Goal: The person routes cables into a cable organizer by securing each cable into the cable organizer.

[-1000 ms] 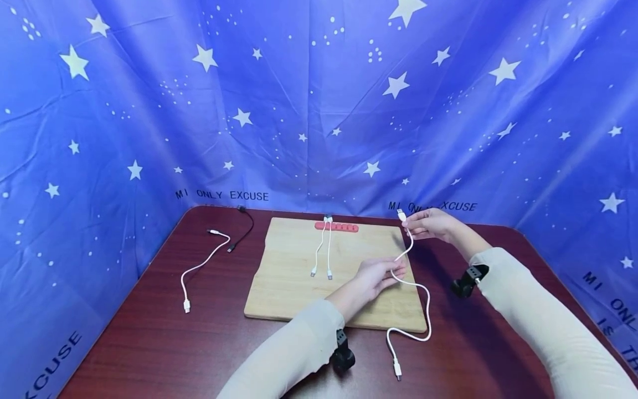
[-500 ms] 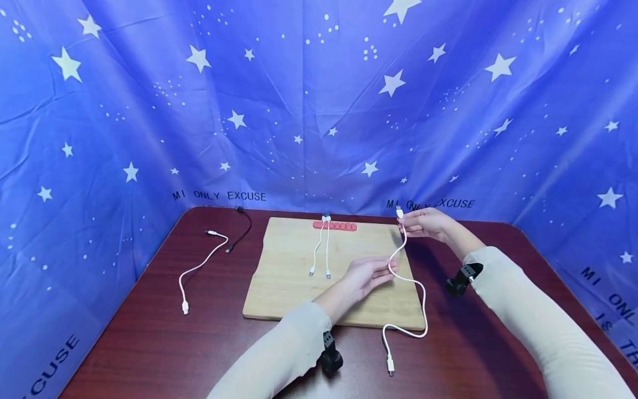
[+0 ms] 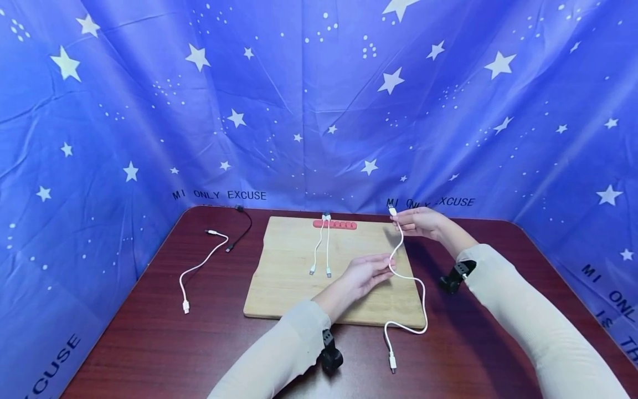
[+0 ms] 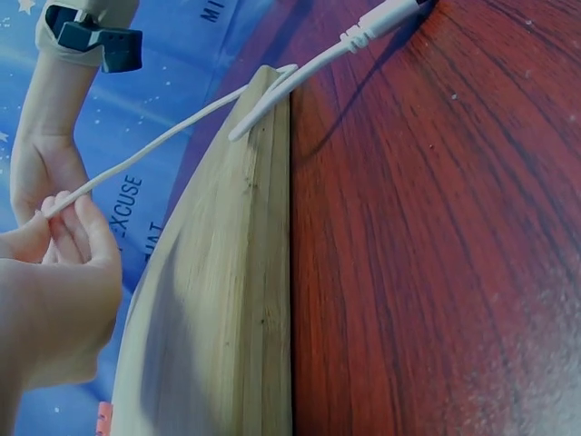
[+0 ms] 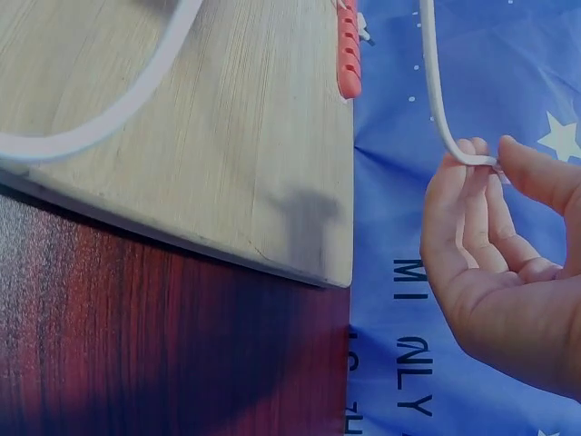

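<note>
A white USB cable (image 3: 422, 299) runs between both hands, its lower plug lying on the table in front of the board. My right hand (image 3: 421, 221) pinches it just below the upper USB plug (image 3: 392, 211), above the board's far right corner. Lower down, my left hand (image 3: 366, 275) pinches the cord between thumb and fingers over the right part of the wooden board (image 3: 284, 277). A red cable holder strip (image 3: 344, 225) lies along the board's back edge. Two short white cables (image 3: 328, 249) sit in its left slots, their free plugs pointing toward me.
Left of the board, another white cable (image 3: 199, 265) lies bent on the dark red table (image 3: 149, 338). Near the back edge lies a short black cable (image 3: 247, 230). A blue star-patterned curtain (image 3: 279, 111) closes off the back and sides.
My right hand has moved a little left with the cable's upper plug. The left hand still pinches the cord and has shifted slightly left in the view.
</note>
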Demonstrator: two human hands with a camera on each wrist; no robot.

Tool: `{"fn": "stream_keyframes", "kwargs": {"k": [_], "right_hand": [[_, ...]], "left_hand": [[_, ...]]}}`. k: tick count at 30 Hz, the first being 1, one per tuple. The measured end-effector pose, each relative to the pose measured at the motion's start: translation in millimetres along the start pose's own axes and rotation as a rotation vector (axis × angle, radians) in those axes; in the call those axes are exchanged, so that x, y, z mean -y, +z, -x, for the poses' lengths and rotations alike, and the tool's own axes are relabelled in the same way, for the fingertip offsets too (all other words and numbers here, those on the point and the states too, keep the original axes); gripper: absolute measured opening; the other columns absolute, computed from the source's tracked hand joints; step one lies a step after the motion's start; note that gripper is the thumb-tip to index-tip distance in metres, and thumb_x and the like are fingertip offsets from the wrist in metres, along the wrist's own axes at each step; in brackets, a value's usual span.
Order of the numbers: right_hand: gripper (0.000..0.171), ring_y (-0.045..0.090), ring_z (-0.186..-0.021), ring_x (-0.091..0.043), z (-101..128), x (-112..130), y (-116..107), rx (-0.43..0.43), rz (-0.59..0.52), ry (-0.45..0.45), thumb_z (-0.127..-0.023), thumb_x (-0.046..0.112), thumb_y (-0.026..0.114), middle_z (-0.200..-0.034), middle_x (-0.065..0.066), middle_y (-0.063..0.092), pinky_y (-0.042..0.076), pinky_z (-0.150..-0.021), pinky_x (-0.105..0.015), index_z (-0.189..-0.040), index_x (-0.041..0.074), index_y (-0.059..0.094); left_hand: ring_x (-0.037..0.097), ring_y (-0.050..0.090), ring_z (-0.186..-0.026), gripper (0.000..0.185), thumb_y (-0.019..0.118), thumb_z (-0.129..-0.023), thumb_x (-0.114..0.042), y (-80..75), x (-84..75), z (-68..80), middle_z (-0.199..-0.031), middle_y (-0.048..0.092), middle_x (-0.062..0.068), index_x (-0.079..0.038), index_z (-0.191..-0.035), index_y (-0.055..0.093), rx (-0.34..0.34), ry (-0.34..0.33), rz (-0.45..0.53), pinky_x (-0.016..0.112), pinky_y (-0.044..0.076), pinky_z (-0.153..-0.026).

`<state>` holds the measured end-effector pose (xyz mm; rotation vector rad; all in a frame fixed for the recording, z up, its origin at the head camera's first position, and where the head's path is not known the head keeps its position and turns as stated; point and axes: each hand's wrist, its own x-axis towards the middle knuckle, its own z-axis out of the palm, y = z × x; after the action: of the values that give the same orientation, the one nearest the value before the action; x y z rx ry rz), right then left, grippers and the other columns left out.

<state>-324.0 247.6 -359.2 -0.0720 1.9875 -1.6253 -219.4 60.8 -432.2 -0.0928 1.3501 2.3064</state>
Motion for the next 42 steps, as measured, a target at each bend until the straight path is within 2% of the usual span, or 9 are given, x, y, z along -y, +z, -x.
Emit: {"fn": "stream_keyframes", "kwargs": {"k": [3,8,15,22,30,37,41,42], "right_hand": [[0.029,0.068,-0.076,-0.003,-1,0,1,0.022,-0.012,0.003,-0.098,0.005,0.049,-0.078,0.008,0.072,0.058,-0.078,-0.019,-0.083,0.020,0.068],[0.032,0.068,-0.077,-0.003,-4,-2,3,0.052,-0.041,0.008,-0.098,0.002,0.047,-0.078,0.007,0.073,0.058,-0.076,-0.018,-0.082,0.019,0.070],[0.030,0.067,-0.076,-0.003,-5,-1,5,0.038,-0.050,0.019,-0.100,0.008,0.047,-0.077,0.008,0.072,0.058,-0.076,-0.018,-0.084,0.021,0.070],[0.030,0.068,-0.076,-0.003,-5,0,3,0.037,-0.066,0.020,-0.100,0.007,0.047,-0.078,0.007,0.072,0.057,-0.076,-0.018,-0.083,0.019,0.069],[0.027,0.069,-0.078,-0.003,-4,-3,0,0.032,-0.136,-0.002,-0.097,0.003,0.051,-0.080,0.006,0.074,0.058,-0.079,-0.019,-0.085,0.017,0.070],[0.022,0.070,-0.078,-0.006,-4,-3,-3,-0.012,-0.222,-0.036,-0.095,-0.005,0.050,-0.081,0.001,0.074,0.060,-0.079,-0.020,-0.087,0.010,0.065],[0.014,0.070,-0.076,-0.006,-9,3,3,-0.060,-0.221,-0.069,-0.094,-0.007,0.049,-0.078,0.001,0.074,0.060,-0.079,-0.020,-0.097,0.004,0.058],[0.016,0.070,-0.075,-0.005,-11,6,5,-0.071,-0.217,-0.076,-0.095,-0.007,0.049,-0.077,0.001,0.073,0.060,-0.078,-0.019,-0.107,0.000,0.056]], "left_hand": [[0.017,0.066,-0.099,0.034,0.052,-0.094,0.002,-1.8,-0.4,-0.6,-0.131,0.056,0.030,0.009,-0.127,0.055,0.026,-0.007,-0.014,0.038,0.050,-0.105],[0.020,0.064,-0.107,0.035,0.050,-0.095,0.001,-2.8,-0.9,0.3,-0.136,0.052,0.030,0.008,-0.129,0.054,0.051,-0.037,0.018,0.039,0.047,-0.109],[0.012,0.065,-0.092,0.034,0.051,-0.096,-0.004,-2.6,-2.1,1.0,-0.135,0.054,0.027,0.007,-0.128,0.055,0.073,-0.048,0.030,0.037,0.048,-0.108],[0.009,0.065,-0.090,0.035,0.051,-0.096,-0.004,-4.8,-2.5,0.6,-0.137,0.052,0.028,0.007,-0.129,0.054,0.116,-0.041,-0.001,0.034,0.049,-0.106],[0.018,0.067,-0.106,0.036,0.050,-0.096,0.001,-8.5,-3.2,0.5,-0.137,0.050,0.030,0.010,-0.130,0.051,0.128,-0.035,0.006,0.033,0.049,-0.105],[0.012,0.068,-0.092,0.036,0.053,-0.094,0.003,-13.4,-9.5,0.8,-0.135,0.053,0.028,0.009,-0.130,0.052,0.109,-0.094,-0.092,0.034,0.050,-0.104],[0.021,0.068,-0.104,0.037,0.054,-0.094,0.002,-16.7,-15.2,-1.1,-0.133,0.056,0.027,0.009,-0.130,0.053,0.072,-0.141,-0.117,0.033,0.050,-0.104],[0.023,0.067,-0.109,0.037,0.054,-0.094,0.002,-17.6,-17.3,-1.2,-0.133,0.056,0.027,0.009,-0.130,0.053,0.061,-0.147,-0.122,0.032,0.050,-0.104]]}}
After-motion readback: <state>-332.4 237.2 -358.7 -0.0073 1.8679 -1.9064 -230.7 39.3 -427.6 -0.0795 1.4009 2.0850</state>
